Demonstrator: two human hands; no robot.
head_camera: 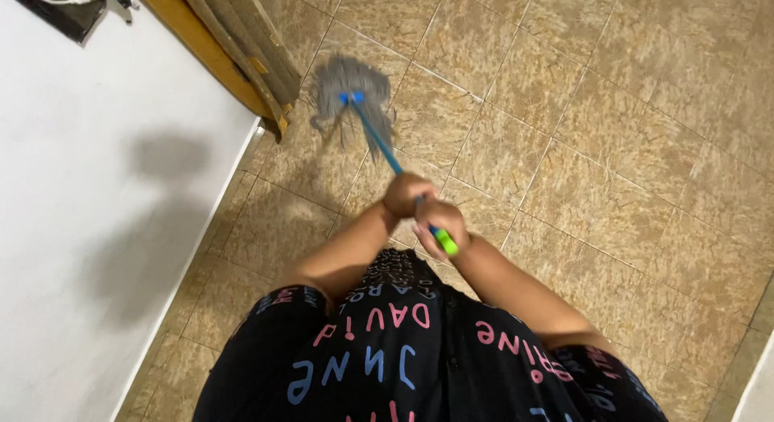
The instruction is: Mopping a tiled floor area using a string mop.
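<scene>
— Black garment (403, 357) with coloured lettering fills the bottom of the view; what sits above it?
— Two forearms meeting at a mop handle (385, 152). Left hand (405, 194) wraps it higher toward the head, right hand (439, 222) closes just below, by the green end cap (446, 245)
— And the mop's axis?
— Blue shaft runs from the hands up and left, away from the body, ending in the grey string mop head (348, 91) on the tan tiled floor (613, 148), near the white wall (89, 204) and wooden frame (234, 51)

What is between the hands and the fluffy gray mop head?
Only the blue mop handle runs from the hands to the gray mop head, over bare tiled floor, in the head view.
</scene>
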